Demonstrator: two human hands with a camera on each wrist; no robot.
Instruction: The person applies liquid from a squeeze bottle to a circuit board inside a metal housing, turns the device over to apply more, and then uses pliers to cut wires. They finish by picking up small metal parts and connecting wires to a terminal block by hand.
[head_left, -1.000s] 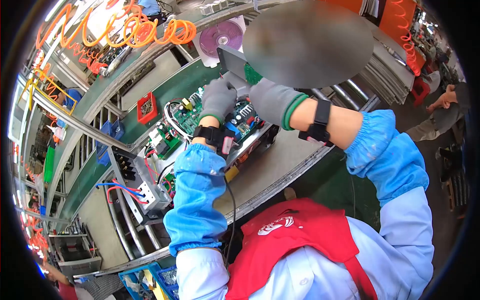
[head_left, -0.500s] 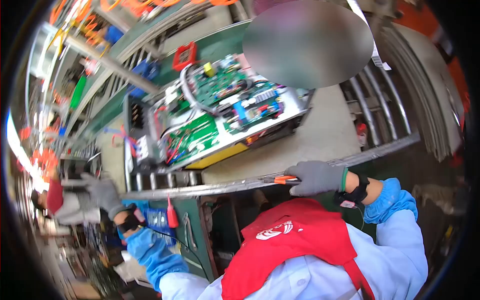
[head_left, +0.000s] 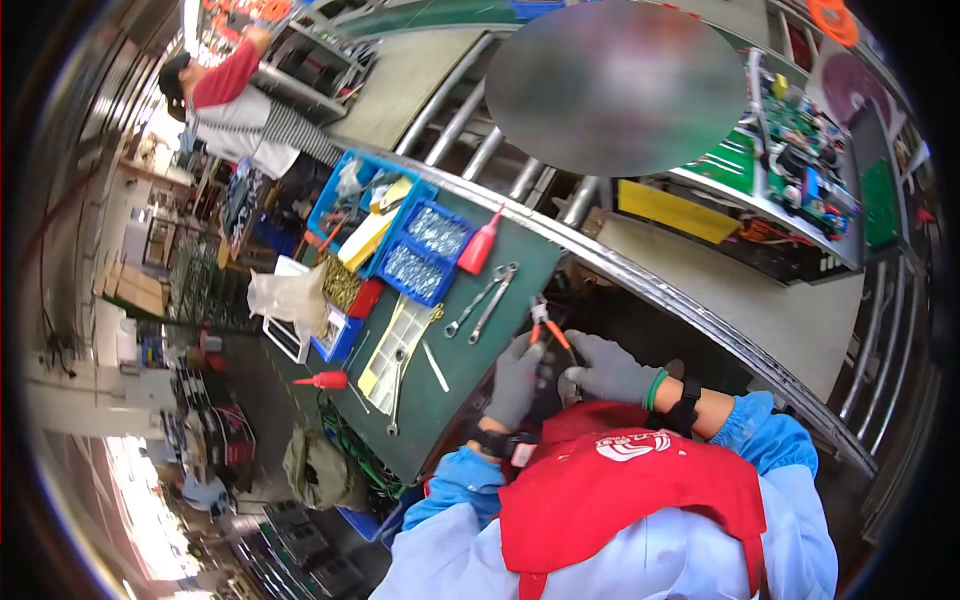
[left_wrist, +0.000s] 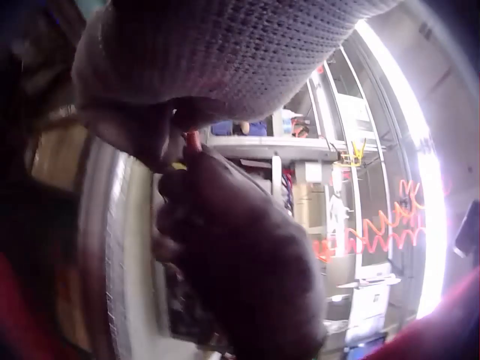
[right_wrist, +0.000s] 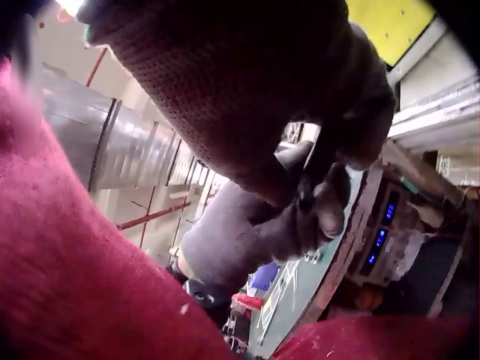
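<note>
Pliers with orange-and-black handles stand between my two gloved hands, head pointing away from me, handles spread. The fingers of my left hand pinch the left handle. My right hand holds the end of the other handle, its fingers curled. Both hands are close in front of the red apron. In the left wrist view, a short piece of the orange handle shows between the grey gloves. Seen from the right wrist, the gloves meet and largely hide the tool.
The green bench at left carries wrenches, a red squeeze bottle and blue bins of small screws. A metal rail runs beyond my hands. Past it, an open chassis with circuit boards sits at right.
My hands left the circuit boards; the right then held the pliers at the rail while the left swung out. Now both hands meet at the pliers, and the view has turned left toward the bench.
</note>
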